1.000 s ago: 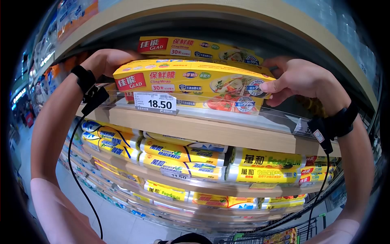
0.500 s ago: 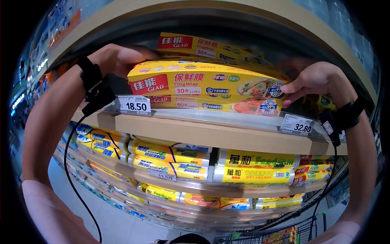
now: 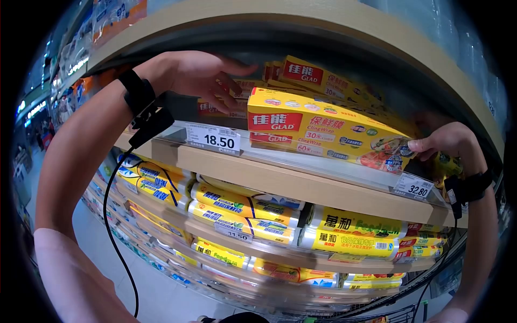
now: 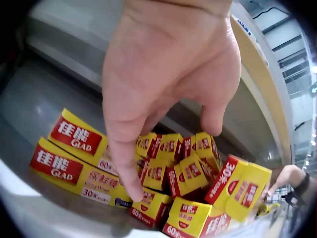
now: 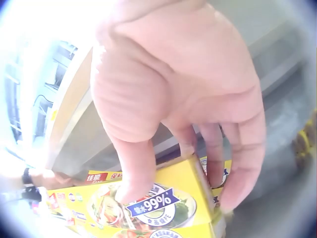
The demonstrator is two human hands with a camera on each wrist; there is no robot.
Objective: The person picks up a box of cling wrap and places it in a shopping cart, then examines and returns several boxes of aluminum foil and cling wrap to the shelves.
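A yellow cling wrap box (image 3: 328, 119) with a red label sits atop a similar box at the shelf front. My right hand (image 3: 447, 142) pinches its right end. In the right wrist view the thumb (image 5: 136, 173) lies on the printed front, with the other fingers round the end and behind. My left hand (image 3: 199, 75) is off to the left of that box, its fingers spread and holding nothing. The left wrist view has its fingers hanging over the ends of several stacked cling wrap boxes (image 4: 188, 173), the forefinger overlapping a low one.
More cling wrap boxes (image 3: 323, 78) stand behind, one tilted. Price tags (image 3: 212, 139) line the shelf's clear front strip. An upper shelf board (image 3: 258, 21) curves overhead. Yellow rolls of food bags (image 3: 355, 239) fill the shelf below. A cable hangs from each wrist.
My left hand has come away from the box's left end, its fingers now spread. The box has shifted right in view and lines up over the lower one. The right hand keeps its hold.
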